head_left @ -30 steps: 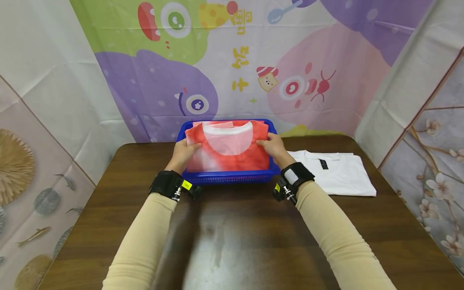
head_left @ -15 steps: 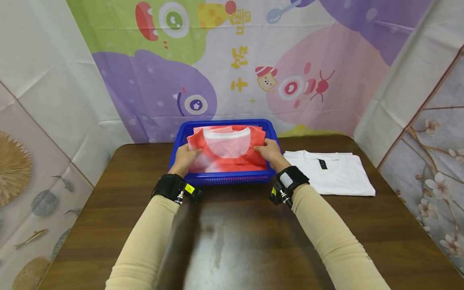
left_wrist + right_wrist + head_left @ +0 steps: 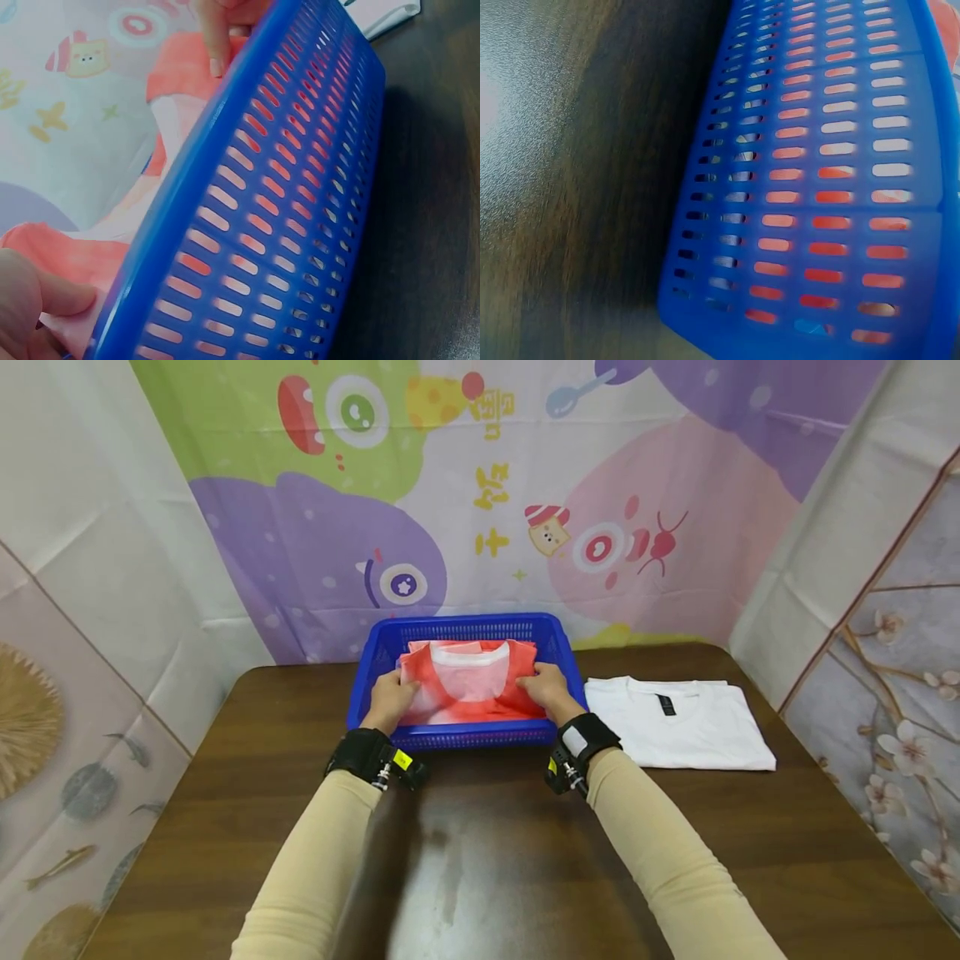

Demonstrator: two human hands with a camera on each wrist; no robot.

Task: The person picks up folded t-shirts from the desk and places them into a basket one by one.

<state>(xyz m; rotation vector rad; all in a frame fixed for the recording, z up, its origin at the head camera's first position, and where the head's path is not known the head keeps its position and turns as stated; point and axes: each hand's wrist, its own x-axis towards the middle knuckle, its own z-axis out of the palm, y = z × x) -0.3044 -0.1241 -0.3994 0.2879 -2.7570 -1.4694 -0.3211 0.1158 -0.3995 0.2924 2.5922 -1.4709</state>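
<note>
A red and white shirt (image 3: 470,687), folded, lies inside a blue basket (image 3: 472,740), with its white collar (image 3: 470,657) toward the far side. The left hand (image 3: 390,700) pinches the shirt's left edge, thumb bent over the top of the cloth; its fingers are closed up on the fabric, though those beneath are mostly hidden. The right hand (image 3: 547,688) grips the right edge the same way, thumb on top and fingers curled in, again with the undersides out of sight. Both hands are within the basket's rim, the shirt stretched between them. In both wrist views, red and pale cloth shows through the slots of the basket's near wall. The basket stands on a brown wooden table (image 3: 487,852), near its far edge. Just right of it, a folded white shirt (image 3: 678,731) lies flat, a black label (image 3: 666,705) at its neck. A black strap (image 3: 358,755) circles the left wrist and another the right, above cream sleeves (image 3: 318,860). A cartoon-printed cloth (image 3: 510,460) hangs on the far side.
</note>
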